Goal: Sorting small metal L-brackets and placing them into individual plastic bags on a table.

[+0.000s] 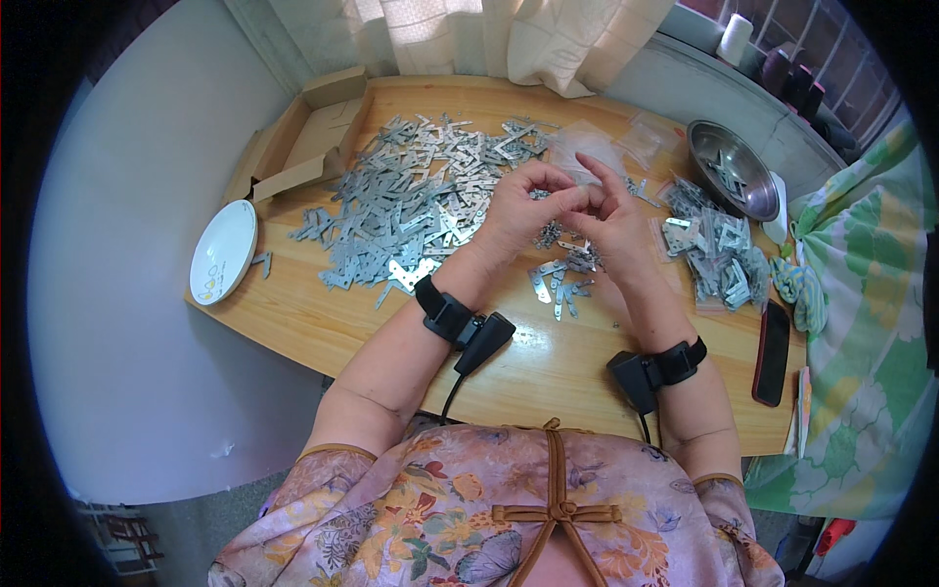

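Note:
My left hand (523,207) and my right hand (614,223) meet above the table, thumbs and fingertips pinched together. What lies between the fingertips is too small to make out. One finger of the right hand points up and away. Just beyond them are clear plastic bags (587,142). Below and between the hands sits a small heap of screws (548,235), with a few flat metal brackets (559,284) nearer to me. A wide pile of silvery L-shaped brackets (421,196) spreads to the left of the left hand.
Filled clear bags of brackets (726,259) lie right of my right hand. Behind them a steel bowl (732,171) holds several pieces. A phone (772,352) lies near the right edge. At the left are an open cardboard box (308,137) and a white plate (223,252).

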Tool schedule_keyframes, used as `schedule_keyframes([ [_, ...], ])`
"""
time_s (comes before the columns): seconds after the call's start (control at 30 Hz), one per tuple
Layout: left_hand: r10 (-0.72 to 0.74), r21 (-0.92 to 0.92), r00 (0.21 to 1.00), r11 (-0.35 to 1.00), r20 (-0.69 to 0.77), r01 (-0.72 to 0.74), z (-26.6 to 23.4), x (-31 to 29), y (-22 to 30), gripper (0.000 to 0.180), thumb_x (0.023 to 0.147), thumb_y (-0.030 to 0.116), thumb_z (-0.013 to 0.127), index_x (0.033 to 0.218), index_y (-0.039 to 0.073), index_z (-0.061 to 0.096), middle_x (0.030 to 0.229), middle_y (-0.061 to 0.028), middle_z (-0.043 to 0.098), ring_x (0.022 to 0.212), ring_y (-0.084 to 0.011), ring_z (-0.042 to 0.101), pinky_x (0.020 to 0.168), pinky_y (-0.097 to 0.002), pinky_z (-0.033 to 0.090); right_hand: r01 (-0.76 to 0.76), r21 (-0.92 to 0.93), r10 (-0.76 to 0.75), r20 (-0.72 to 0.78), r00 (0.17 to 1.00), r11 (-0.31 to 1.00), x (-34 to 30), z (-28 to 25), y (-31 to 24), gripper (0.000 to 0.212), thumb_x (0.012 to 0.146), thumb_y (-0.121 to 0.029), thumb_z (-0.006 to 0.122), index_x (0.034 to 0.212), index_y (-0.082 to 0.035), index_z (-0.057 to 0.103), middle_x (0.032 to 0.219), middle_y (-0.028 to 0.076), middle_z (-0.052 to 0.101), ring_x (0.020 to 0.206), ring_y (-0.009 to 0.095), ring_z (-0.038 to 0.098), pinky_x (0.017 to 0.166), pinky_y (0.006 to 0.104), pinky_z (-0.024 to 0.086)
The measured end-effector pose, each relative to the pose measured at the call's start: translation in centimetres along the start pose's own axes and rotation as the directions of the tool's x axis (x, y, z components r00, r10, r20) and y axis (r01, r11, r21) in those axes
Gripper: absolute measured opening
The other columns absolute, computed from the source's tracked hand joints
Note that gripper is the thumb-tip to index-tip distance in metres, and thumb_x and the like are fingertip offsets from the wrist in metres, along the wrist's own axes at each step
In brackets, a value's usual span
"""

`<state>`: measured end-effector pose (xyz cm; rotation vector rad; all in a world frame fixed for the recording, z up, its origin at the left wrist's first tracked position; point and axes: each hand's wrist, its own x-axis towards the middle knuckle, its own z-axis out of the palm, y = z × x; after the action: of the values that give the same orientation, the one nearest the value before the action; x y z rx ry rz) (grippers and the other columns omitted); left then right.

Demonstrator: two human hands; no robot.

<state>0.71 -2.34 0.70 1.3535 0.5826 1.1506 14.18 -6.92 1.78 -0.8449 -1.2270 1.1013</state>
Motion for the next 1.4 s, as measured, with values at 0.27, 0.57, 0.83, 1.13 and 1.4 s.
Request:
schedule_keyframes([
  [0.27,0.003,0.006,0.999,1.0,-0.032,-0.003,-0.3,0.1,-0.4,0.005,0.076,0.008,0.063,0.077,0.004,0.06,0.09,-0.003,0.057,0.08,-0.0108,0.054,0.071,-0.0239,0.044,0.024,-0.147,-0.025,-0.01,1.0,0.989,0.0,-0.2,0.3,0.067,0.067,0.007,0.063,0.127,-0.005,0.037,0.072,0.0,0.055,0.07,0.008,0.053,0.067,0.0218,0.043],
  [0.57,-0.161,-0.064,0.984,0.984,0.072,0.166,-0.4,-0.2,-0.3,0.006,0.079,0.013,0.06,0.08,0.006,0.059,0.089,-0.0038,0.059,0.081,-0.011,0.056,0.07,-0.0249,0.047,0.064,0.237,-0.014,-0.206,0.979,0.969,0.9,-2.0,1.4,0.063,0.068,0.005,0.064,0.125,-0.001,0.037,0.072,0.0,0.054,0.069,0.007,0.052,0.068,0.0196,0.042],
  [0.83,-0.084,-0.159,0.992,0.985,-0.095,0.068,-0.1,-0.1,0.2,0.01,0.082,0.016,0.059,0.082,0.006,0.059,0.082,-0.0018,0.06,0.075,-0.0087,0.055,0.068,-0.0214,0.044,0.029,-0.102,-0.042,-0.126,0.991,0.994,0.4,-1.2,0.3,0.053,0.069,0.005,0.064,0.118,-0.001,0.045,0.073,-0.001,0.053,0.068,0.007,0.051,0.064,0.0196,0.042],
  [1.13,-0.037,-0.016,0.999,0.999,-0.004,0.037,-0.2,0.0,-0.9,0.013,0.083,0.015,0.059,0.085,0.002,0.059,0.076,-0.0028,0.059,0.068,-0.0093,0.057,0.064,-0.021,0.046,0.055,0.039,-0.047,-0.197,0.979,0.998,0.6,-1.6,1.0,0.05,0.071,0.004,0.062,0.118,-0.002,0.045,0.078,0.002,0.057,0.071,0.008,0.053,0.067,0.0201,0.042],
  [1.4,-0.143,-0.103,0.986,0.983,0.081,0.151,0.7,-0.4,0.1,0.014,0.084,0.007,0.055,0.094,-0.002,0.057,0.083,-0.0062,0.06,0.073,-0.0112,0.061,0.064,-0.021,0.05,0.074,0.089,-0.053,-0.22,0.974,0.993,0.7,-1.8,0.7,0.05,0.073,0.003,0.061,0.119,0.0,0.043,0.08,0.004,0.058,0.073,0.01,0.054,0.07,0.0215,0.043],
])
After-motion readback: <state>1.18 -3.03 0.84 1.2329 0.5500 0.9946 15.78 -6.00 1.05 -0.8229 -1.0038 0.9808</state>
